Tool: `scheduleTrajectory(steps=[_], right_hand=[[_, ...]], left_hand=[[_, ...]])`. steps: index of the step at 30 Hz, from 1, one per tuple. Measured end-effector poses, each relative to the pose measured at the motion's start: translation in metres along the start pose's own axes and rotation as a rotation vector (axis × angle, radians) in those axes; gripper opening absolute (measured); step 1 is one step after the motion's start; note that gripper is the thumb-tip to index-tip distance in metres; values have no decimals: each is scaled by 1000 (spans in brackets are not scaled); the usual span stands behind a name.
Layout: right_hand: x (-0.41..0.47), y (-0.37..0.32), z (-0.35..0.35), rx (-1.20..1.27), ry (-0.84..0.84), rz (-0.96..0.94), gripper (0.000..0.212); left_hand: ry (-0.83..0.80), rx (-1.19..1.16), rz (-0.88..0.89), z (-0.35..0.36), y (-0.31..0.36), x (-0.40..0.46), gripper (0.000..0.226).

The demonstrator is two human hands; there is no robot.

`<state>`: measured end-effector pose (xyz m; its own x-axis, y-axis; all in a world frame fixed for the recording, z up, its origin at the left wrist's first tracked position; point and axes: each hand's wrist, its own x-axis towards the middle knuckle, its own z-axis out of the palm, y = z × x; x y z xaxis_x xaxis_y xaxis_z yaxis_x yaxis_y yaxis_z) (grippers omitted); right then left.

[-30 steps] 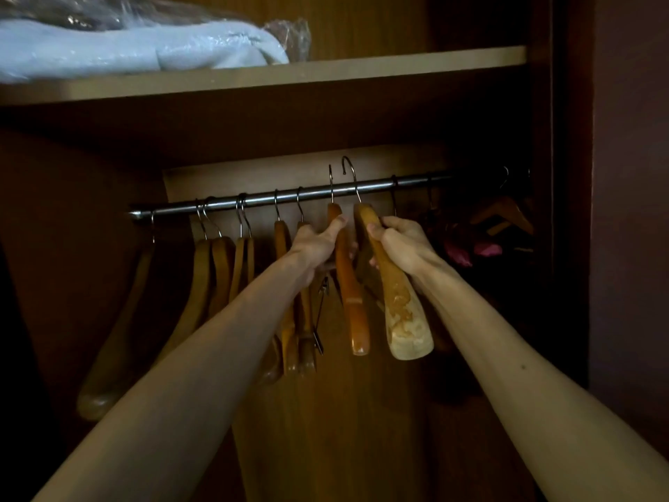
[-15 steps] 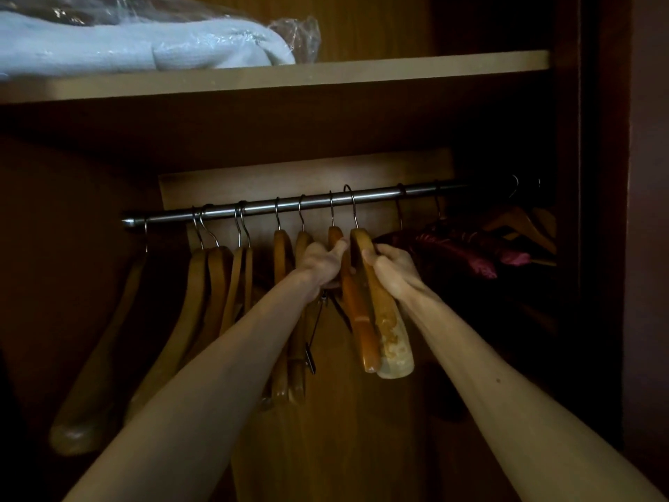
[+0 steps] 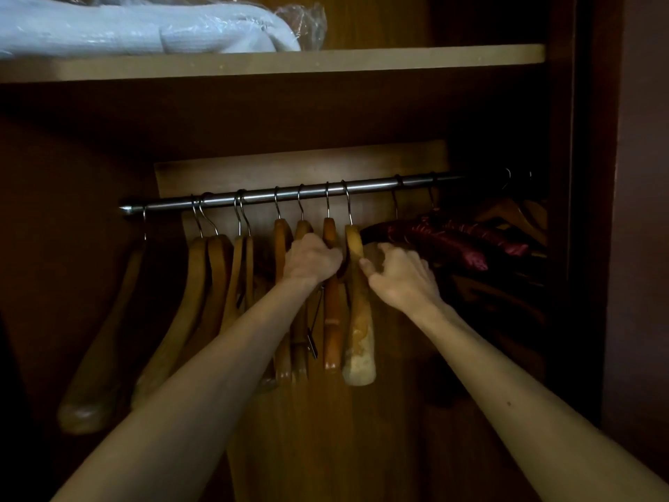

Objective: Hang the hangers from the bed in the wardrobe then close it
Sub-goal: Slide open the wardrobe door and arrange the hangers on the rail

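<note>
Inside the open wardrobe a metal rail (image 3: 365, 187) carries several wooden hangers. An orange-brown hanger (image 3: 331, 331) and a paler, worn hanger (image 3: 358, 342) hang side by side at the middle, both hooks over the rail. My left hand (image 3: 311, 260) is closed around the upper part of the orange-brown hanger. Just right of the pale hanger, my right hand (image 3: 402, 280) has its fingers loosened, and only the thumb tip touches the wood.
More wooden hangers (image 3: 213, 269) hang to the left. Dark red padded hangers (image 3: 445, 244) lie along the rail to the right. A shelf (image 3: 362, 61) above holds plastic-wrapped white bedding (image 3: 144, 30). The wardrobe's side panel (image 3: 583, 211) stands at the right.
Both hangers came down until their hooks sat on the rail and they hang straight. My right hand has loosened its grip on the pale hanger. The view moved closer.
</note>
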<state>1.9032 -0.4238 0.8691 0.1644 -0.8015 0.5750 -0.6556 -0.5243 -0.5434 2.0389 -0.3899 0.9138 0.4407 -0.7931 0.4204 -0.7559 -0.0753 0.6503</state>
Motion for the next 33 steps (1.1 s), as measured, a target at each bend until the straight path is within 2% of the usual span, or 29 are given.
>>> scheduleTrajectory(steps=[2, 3, 4, 6, 9, 12, 16, 19, 21, 25, 28, 33], right_hand=[[-11, 3, -15, -144, 151, -108, 38], [-15, 4, -24, -168, 229, -154, 33], [-17, 5, -33, -182, 295, -182, 30], [-13, 9, -49, -198, 392, -198, 24], [5, 17, -65, -225, 472, -187, 19], [25, 23, -79, -258, 492, -141, 24], [56, 34, -93, -297, 396, 83, 30], [73, 43, -101, -152, 198, 279, 33], [78, 49, -102, -34, 63, 370, 26], [77, 58, -96, 19, -83, 462, 23], [76, 57, -93, 30, -131, 442, 18], [90, 45, -86, 58, -148, 395, 31]], left_hand=[[72, 191, 50, -1, 1, -8, 14], [123, 282, 87, 0, 3, -12, 19], [178, 360, 140, 4, 5, -14, 35], [250, 418, 266, 14, 17, -19, 52], [179, 273, 332, 30, 47, -24, 44], [-46, -12, 156, 49, 75, -17, 39], [-321, -398, -163, 70, 93, -3, 59], [-399, -603, -273, 80, 97, 4, 61], [-420, -698, -281, 87, 98, 7, 56], [-423, -797, -265, 98, 99, 9, 41], [-373, -847, -238, 100, 98, 16, 32], [-307, -823, -227, 96, 100, 36, 17]])
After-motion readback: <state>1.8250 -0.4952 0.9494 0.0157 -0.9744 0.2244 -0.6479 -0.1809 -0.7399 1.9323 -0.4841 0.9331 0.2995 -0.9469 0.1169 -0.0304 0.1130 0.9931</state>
